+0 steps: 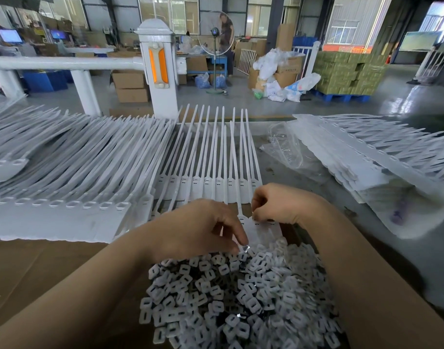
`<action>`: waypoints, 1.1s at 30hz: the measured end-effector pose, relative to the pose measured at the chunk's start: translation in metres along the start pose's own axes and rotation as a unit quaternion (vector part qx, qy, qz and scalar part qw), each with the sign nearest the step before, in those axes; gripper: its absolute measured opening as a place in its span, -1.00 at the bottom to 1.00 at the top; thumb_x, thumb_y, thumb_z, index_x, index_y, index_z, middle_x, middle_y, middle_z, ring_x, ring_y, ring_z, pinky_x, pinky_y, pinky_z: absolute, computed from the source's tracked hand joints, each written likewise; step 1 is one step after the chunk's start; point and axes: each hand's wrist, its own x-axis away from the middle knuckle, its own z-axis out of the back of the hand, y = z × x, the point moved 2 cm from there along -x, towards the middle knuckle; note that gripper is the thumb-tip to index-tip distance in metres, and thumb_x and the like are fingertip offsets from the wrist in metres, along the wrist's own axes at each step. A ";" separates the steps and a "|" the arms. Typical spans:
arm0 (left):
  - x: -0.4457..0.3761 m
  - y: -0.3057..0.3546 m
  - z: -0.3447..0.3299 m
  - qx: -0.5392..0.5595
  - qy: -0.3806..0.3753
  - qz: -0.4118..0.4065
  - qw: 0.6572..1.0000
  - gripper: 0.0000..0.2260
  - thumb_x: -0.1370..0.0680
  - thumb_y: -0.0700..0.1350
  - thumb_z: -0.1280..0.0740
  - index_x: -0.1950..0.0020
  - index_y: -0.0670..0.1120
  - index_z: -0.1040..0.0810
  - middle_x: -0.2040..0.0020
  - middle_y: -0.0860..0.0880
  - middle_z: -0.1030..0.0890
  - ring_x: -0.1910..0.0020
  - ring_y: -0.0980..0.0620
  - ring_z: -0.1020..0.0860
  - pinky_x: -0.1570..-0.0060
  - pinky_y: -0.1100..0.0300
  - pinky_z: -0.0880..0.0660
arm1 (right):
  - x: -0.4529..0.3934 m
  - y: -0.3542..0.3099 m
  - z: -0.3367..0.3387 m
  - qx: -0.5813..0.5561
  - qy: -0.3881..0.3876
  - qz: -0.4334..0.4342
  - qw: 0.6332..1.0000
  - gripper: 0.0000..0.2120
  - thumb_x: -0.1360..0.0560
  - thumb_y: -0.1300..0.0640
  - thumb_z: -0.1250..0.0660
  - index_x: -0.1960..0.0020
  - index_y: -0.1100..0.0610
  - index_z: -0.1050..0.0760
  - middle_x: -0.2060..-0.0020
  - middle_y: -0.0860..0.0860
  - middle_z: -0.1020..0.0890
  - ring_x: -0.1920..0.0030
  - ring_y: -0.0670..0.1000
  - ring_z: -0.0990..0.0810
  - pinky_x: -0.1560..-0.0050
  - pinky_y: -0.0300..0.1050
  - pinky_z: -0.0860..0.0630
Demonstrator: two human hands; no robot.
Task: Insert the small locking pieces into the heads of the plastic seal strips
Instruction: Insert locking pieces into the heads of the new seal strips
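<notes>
**Hands at the seal strips, above a heap of locking pieces**

Head view: a heap of small locking pieces (238, 295) fills the near centre. They are flat, rounded white plastic squares, each with a slot through the middle, lying on brown cardboard (39, 273). The left hand (198, 227) curls its fingers down at the heap's far edge, pinching a small shiny piece (245, 248) at the fingertips. The right hand (278, 205) pinches the head of a seal strip (256, 227) (what sits between its fingertips cannot be told). Beyond lies a row of smooth white seal strips (210, 157), long thin tails pointing away, flat tabbed heads near the hands. More strips are stacked at left (72, 152) and right (377, 152) on the desk (273, 170). A crumpled clear plastic bag (286, 147) lies between. No writing is legible.
</notes>
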 end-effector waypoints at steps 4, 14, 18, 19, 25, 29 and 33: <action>-0.001 0.006 -0.007 -0.094 0.006 -0.007 0.996 -0.84 -0.50 -0.01 -0.45 -0.05 0.20 -0.64 0.13 0.21 -0.52 0.13 0.29 -0.49 0.14 0.41 -0.43 | 0.000 0.000 0.001 0.000 -0.001 0.005 1.000 -0.89 -0.49 0.17 -0.38 0.19 0.02 -0.50 0.26 -0.06 -0.54 0.31 -0.12 -0.45 0.38 -0.25 -0.32; -0.001 0.006 -0.007 0.011 0.095 0.029 0.995 -0.88 -0.47 -0.05 -0.47 0.18 0.14 -0.57 0.19 0.24 -0.61 0.21 0.28 -0.57 0.23 0.45 -0.46 | 0.002 0.002 0.002 -0.013 0.010 0.013 1.000 -0.89 -0.47 0.18 -0.38 0.18 0.01 -0.51 0.25 -0.07 -0.56 0.29 -0.11 -0.48 0.36 -0.25 -0.33; 0.000 0.000 -0.002 0.040 0.289 0.024 0.956 -0.87 -0.43 -0.17 -0.52 0.22 0.03 -0.62 0.28 0.16 -0.63 0.27 0.21 -0.59 0.25 0.44 -0.47 | 0.000 0.002 0.004 -0.110 0.061 0.047 0.991 -0.92 -0.50 0.15 -0.39 0.11 -0.02 -0.57 0.27 -0.10 -0.64 0.29 -0.16 -0.59 0.35 -0.30 -0.44; 0.001 -0.001 0.000 0.021 0.321 0.010 0.947 -0.87 -0.42 -0.20 -0.53 0.23 0.00 -0.64 0.31 0.14 -0.62 0.28 0.19 -0.58 0.26 0.44 -0.46 | 0.001 0.001 0.004 -0.137 0.061 0.059 0.987 -0.93 -0.51 0.12 -0.38 0.11 -0.03 -0.59 0.34 -0.11 -0.64 0.35 -0.19 -0.57 0.37 -0.33 -0.44; 0.005 0.003 0.002 -0.145 0.368 -0.095 0.914 -0.87 -0.40 -0.29 -0.53 0.23 -0.09 -0.65 0.29 0.08 -0.63 0.36 0.21 -0.54 0.32 0.37 -0.50 | 0.005 -0.005 0.004 -0.191 -0.019 0.112 0.975 -0.87 -0.55 -0.01 -0.37 0.12 -0.03 -0.66 0.36 -0.12 -0.64 0.34 -0.17 -0.51 0.31 -0.30 -0.43; 0.006 0.006 0.000 -0.176 0.363 -0.129 0.906 -0.88 -0.40 -0.30 -0.53 0.23 -0.10 -0.66 0.27 0.05 -0.64 0.38 0.14 -0.58 0.38 0.25 -0.56 | 0.005 -0.008 0.002 -0.219 -0.019 0.120 0.968 -0.90 -0.56 0.05 -0.37 0.08 0.02 -0.64 0.38 -0.13 -0.64 0.40 -0.21 -0.50 0.40 -0.39 -0.40; 0.006 0.006 0.001 -0.197 0.363 -0.140 0.900 -0.88 -0.39 -0.32 -0.52 0.24 -0.12 -0.67 0.28 0.03 -0.65 0.39 0.09 -0.58 0.41 0.23 -0.55 | 0.005 -0.008 0.000 -0.245 -0.011 0.127 0.961 -0.92 -0.55 0.05 -0.39 0.07 0.03 -0.63 0.36 -0.12 -0.64 0.38 -0.19 -0.50 0.35 -0.32 -0.41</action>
